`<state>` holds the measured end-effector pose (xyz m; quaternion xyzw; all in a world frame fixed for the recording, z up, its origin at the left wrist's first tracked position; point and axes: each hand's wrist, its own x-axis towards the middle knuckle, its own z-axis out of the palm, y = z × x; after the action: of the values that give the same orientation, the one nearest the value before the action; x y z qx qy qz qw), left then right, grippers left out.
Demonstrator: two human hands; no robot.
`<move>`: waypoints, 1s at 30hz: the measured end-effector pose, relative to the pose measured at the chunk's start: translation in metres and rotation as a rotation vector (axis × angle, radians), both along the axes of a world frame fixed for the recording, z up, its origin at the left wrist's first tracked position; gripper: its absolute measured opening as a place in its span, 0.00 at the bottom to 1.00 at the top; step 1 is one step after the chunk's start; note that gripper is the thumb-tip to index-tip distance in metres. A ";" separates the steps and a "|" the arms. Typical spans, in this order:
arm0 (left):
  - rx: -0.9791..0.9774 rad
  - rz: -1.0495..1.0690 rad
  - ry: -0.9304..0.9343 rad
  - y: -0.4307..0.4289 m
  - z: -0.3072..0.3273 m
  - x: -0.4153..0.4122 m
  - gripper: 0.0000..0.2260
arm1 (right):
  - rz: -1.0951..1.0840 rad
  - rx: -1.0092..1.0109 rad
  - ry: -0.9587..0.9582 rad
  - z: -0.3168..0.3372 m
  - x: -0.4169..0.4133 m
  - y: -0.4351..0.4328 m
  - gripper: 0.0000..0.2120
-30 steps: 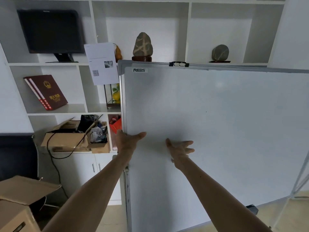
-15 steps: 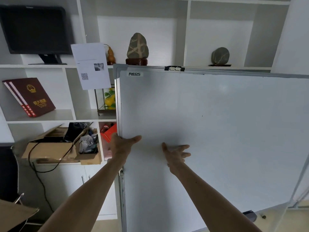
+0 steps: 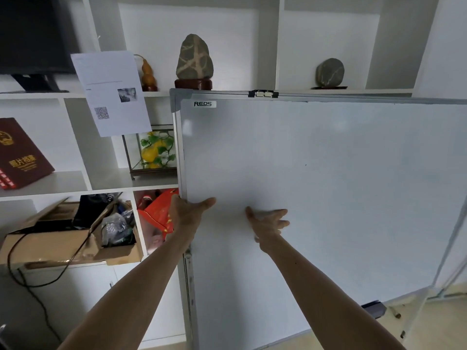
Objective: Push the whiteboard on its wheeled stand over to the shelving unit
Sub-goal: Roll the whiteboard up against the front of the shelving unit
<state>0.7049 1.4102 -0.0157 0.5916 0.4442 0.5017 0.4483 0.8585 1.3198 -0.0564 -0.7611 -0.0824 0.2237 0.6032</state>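
- Both my forearms reach straight forward.
- My left hand (image 3: 188, 215) is wrapped around the whiteboard (image 3: 316, 193) frame's left edge, thumb on its face.
- My right hand (image 3: 269, 222) presses flat, fingers spread.
- The board stands just before the white shelving unit (image 3: 106, 180).

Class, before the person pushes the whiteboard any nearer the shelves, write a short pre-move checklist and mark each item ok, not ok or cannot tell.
1. Left hand grips the whiteboard at its left edge: ok.
2. Right hand flat on the board face: ok.
3. Board upright: ok.
4. Wheels free to roll: cannot tell, hidden.
5. Glass case and red bag on the shelves clear of the board's edge: cannot tell.
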 end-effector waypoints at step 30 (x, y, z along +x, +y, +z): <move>0.064 -0.080 0.016 0.140 -0.003 0.078 0.31 | 0.052 0.049 0.043 0.002 0.063 0.112 0.62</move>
<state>0.7832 1.5501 -0.0190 0.6269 0.4075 0.4926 0.4453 0.9219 1.4313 -0.0540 -0.7387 -0.0946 0.2537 0.6173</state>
